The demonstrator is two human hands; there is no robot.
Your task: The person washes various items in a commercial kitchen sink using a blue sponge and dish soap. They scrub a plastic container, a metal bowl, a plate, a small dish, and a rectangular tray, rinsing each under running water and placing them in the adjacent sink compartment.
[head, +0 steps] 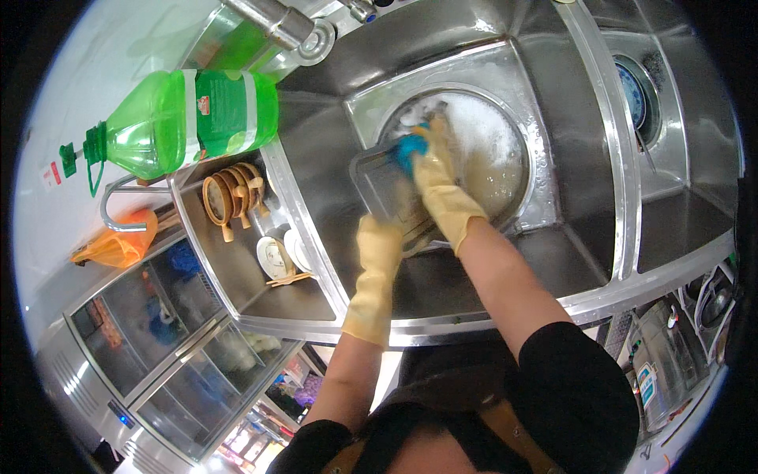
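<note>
Both my hands wear pale yellow rubber gloves. My left hand [379,237] grips the near edge of a grey rectangular tray [382,183], tilted over a round metal basin [526,172]. My right hand [435,154] holds a blue scrubbing cloth or pad [410,151] against the tray's upper part; motion blurs both. Foamy, brownish water [488,172] stands in the basin, which sits on the floor of the middle steel sink bay [542,195]. What lies under the tray is hidden.
The left sink bay holds brown-rimmed handled bowls [218,200], white dishes [274,259] and chopsticks [288,279]. A green plastic jug [234,112] lies beside the metal faucet [278,23]. Steel dividers flank the middle bay; a blue-patterned dish [631,95] is in the right bay.
</note>
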